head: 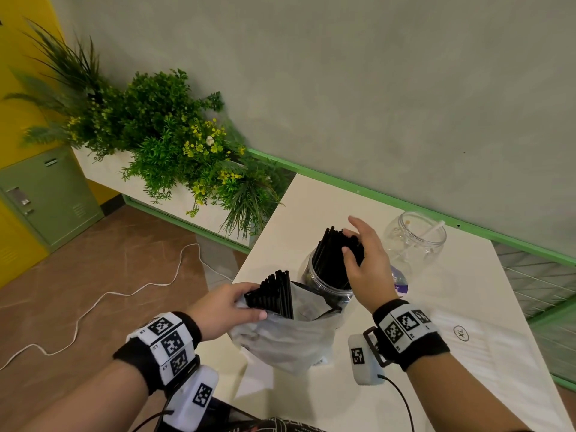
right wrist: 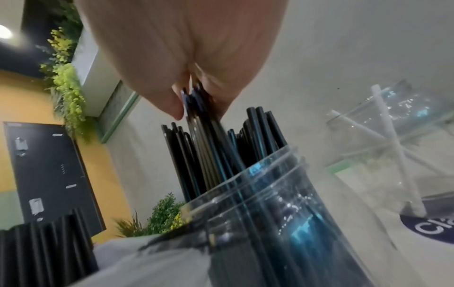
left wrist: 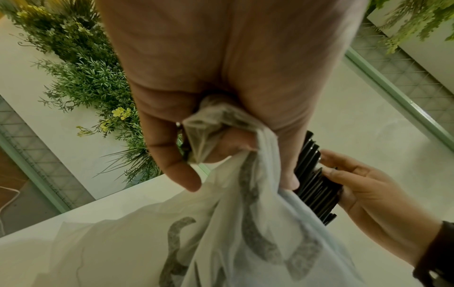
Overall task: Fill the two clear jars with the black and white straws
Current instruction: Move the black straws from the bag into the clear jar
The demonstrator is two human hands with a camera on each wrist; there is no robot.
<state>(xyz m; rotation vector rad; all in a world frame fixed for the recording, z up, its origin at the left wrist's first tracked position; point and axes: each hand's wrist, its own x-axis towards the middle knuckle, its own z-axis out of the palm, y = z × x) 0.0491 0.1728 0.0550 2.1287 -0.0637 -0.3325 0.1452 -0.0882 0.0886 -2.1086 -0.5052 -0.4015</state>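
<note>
A clear jar (head: 327,283) stands mid-table, packed with black straws (head: 333,254) that stick out of its mouth. My right hand (head: 364,260) grips a bunch of those straws (right wrist: 203,116) from above, thumb and fingers curled round their tops. My left hand (head: 227,310) clutches the rim of a translucent plastic bag (head: 280,341), and more black straws (head: 274,294) poke out of the bag. The second clear jar (head: 416,241) stands behind to the right and holds a few white straws (right wrist: 393,147).
The white table (head: 467,385) ends at a green rail (head: 405,201) along the grey wall. A planter of green plants (head: 174,141) sits left of the table. A white cable (head: 124,294) runs across the brown floor. A purple round label (head: 399,279) lies behind the jar.
</note>
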